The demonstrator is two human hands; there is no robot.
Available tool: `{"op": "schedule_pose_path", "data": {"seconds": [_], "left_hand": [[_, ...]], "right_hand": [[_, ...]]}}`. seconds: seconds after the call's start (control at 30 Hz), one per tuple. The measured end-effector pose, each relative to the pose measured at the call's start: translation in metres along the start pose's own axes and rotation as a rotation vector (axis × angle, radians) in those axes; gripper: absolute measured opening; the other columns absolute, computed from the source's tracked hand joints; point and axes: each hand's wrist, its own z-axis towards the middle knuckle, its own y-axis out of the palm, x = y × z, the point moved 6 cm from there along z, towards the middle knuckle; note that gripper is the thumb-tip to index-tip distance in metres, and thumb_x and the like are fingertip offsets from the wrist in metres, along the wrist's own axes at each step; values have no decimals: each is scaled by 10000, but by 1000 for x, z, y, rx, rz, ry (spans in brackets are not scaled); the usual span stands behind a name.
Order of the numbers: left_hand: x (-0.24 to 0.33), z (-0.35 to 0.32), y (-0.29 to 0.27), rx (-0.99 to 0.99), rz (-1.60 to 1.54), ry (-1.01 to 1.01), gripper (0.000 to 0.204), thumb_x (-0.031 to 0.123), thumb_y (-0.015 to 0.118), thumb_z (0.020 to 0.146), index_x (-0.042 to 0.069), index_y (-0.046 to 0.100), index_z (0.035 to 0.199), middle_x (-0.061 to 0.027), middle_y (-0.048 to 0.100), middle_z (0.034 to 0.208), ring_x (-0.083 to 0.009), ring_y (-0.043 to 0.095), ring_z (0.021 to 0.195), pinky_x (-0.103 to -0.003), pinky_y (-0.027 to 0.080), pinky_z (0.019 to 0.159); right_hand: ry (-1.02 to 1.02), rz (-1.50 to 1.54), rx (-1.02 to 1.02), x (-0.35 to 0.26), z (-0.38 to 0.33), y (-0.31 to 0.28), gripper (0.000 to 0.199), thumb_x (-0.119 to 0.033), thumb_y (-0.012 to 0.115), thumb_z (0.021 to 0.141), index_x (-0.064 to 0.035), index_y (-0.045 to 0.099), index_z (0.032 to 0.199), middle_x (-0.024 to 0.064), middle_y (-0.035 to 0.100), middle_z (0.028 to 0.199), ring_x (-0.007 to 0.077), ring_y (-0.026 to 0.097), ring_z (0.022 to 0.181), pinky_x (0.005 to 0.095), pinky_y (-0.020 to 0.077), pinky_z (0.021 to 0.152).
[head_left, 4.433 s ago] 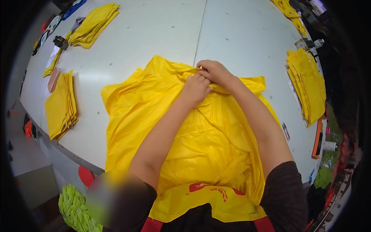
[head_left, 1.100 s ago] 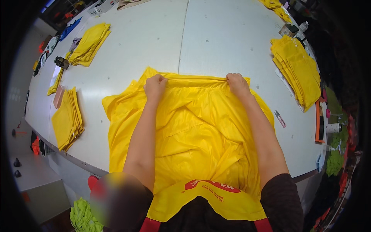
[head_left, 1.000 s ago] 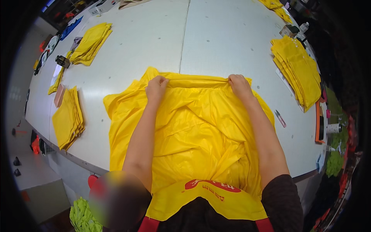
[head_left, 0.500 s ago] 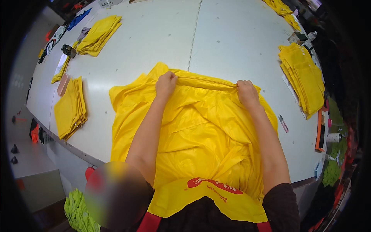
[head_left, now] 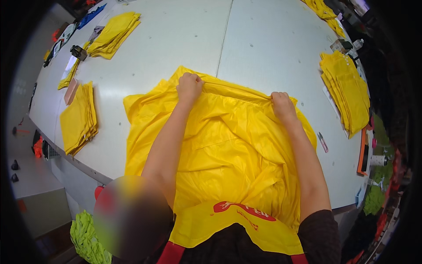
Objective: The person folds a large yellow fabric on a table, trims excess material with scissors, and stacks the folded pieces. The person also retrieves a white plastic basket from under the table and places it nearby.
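Note:
A large, thin, shiny yellow garment (head_left: 228,145) lies crumpled across the near part of the table and reaches up to my yellow apron. My left hand (head_left: 190,89) is closed on its far edge, left of the middle. Farther right along the same gathered edge, my right hand (head_left: 284,107) pinches the fabric. Between the two hands the edge runs fairly straight, in narrow folds. What lies under the cloth is hidden. To the right of the garment, apart from my right hand, is a pair of small thread snips (head_left: 323,142).
Folded yellow stacks lie at the left (head_left: 79,119), far left (head_left: 114,35) and right (head_left: 346,94) of the white table (head_left: 184,39). A pink box (head_left: 70,91) touches the left stack. At the right edge are an orange-edged black strip (head_left: 363,152) and a thread spool (head_left: 378,160).
My left hand has moved slightly away from me and the garment's far edge has shifted with it. My right hand keeps its hold almost in place. The view has tilted a little.

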Motion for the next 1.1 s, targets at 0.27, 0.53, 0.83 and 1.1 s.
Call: {"op": "schedule_pose_path", "data": {"seconds": [0.27,0.53,0.83,1.1], "left_hand": [[-102,5,-75,33,581,-224,583,512,537,805,56,528,1168,-115,528,1183,-274,485,1116,-436,372,920],[-125,-28,-80,-243,331,-437,468,473,614,731,84,600,989,-97,656,953,-245,608,907,-384,404,842],[-113,-77,-71,316,142,42,88,143,595,724,80,617,780,-95,617,734,-270,596,715,-399,458,601],[-94,-114,-65,669,253,429,108,87,588,715,132,594,812,21,568,727,-164,542,651,-308,407,600]], "right_hand": [[356,129,124,140,-112,-55,424,-137,543,836,-27,459,1237,183,416,1310,336,352,1239,405,261,1045],[687,-95,-72,226,-278,-72,431,-238,595,823,40,507,1140,225,498,1158,369,478,1054,399,392,901],[1250,680,74,254,-304,-46,167,-201,566,837,-36,579,811,25,551,655,159,544,603,264,437,514],[767,1885,511,136,-263,-70,284,-267,570,834,-67,544,1033,3,545,790,118,525,694,258,459,569]]}}
